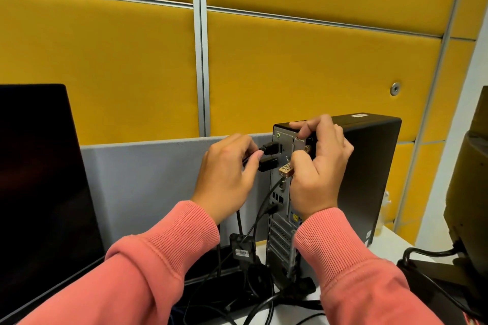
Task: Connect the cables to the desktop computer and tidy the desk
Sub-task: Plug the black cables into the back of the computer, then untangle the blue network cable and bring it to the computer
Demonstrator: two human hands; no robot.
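Rear panel of the black slim-tower desktop computer (369,171), standing upright on the pale surface (390,243) with its port side turned toward the person. The left hand (227,177) pinches the upper black moulded cable plug (350,148) by its strain relief; the plug's long axis lies horizontal, pointing away from the grip to the right, straight at the panel, and its tip appears to sit at or in a port near the top. A second black plug (269,163) lies just below it, parallel, touching the same fingers. The right hand (319,163), nearer the panel, curls its fingers over the tower's top rear edge while its thumb and forefinger close on a small brass-coloured labelled connector (286,168) just right of the plugs. Whether either plug is fully seated cannot be told. Loose black cables (258,298) trail below both grips. Judged next need: a straight push to the right along the plug's axis.
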